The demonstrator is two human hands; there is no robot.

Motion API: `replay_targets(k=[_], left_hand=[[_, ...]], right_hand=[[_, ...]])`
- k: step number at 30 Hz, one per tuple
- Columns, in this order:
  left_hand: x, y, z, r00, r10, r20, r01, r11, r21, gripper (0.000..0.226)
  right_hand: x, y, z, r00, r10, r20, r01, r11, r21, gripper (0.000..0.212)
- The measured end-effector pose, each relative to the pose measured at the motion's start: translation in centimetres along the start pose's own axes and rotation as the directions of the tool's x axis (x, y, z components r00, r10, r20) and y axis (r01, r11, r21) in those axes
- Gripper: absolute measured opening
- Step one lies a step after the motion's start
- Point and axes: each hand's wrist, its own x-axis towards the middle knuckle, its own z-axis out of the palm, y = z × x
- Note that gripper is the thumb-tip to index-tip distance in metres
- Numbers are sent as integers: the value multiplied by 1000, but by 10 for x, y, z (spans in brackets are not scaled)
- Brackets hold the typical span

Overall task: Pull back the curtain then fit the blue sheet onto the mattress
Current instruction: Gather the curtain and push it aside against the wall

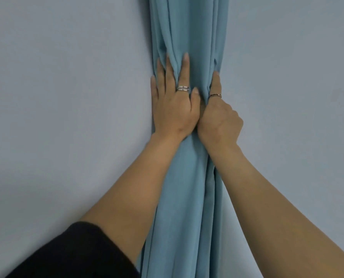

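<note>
Pressed left hand (173,109) flat on gathered curtain (187,187) at 12 o'clock, fingers (184,69) spread; gripped folds with right hand (219,119) at its 3 o'clock, fingers (234,117) curled.

Pale grey-blue wall (66,97) backs the gathered teal curtain (187,197), seemingly at a corner

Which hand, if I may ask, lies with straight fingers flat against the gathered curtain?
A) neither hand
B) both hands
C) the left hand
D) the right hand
C: the left hand presses the curtain with straight, spread fingers, while the right hand has most of its fingers curled into the folds.
</note>
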Motion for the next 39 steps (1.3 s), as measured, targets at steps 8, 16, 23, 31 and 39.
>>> replay_targets(k=[8,16,23,31,39], left_hand=[[28,-10,48,968,-26,250,0,995,104,60],[-16,-2,-12,937,-156,311,273,884,-380,63],[-86,3,-115,955,-251,159,297,818,-493,78],[-131,15,-217,943,-307,127,332,874,-355,83],[-150,23,-281,898,-409,162,439,857,-269,82]], right_hand=[[10,12,11,987,-92,-132,70,984,-161,72],[-31,7,-17,998,-25,-49,36,973,229,80],[-113,-12,-67,906,-31,423,-380,386,841,112],[-172,-62,-99,884,-139,446,-403,254,879,109],[-211,-97,-137,959,-13,282,-224,571,790,108]])
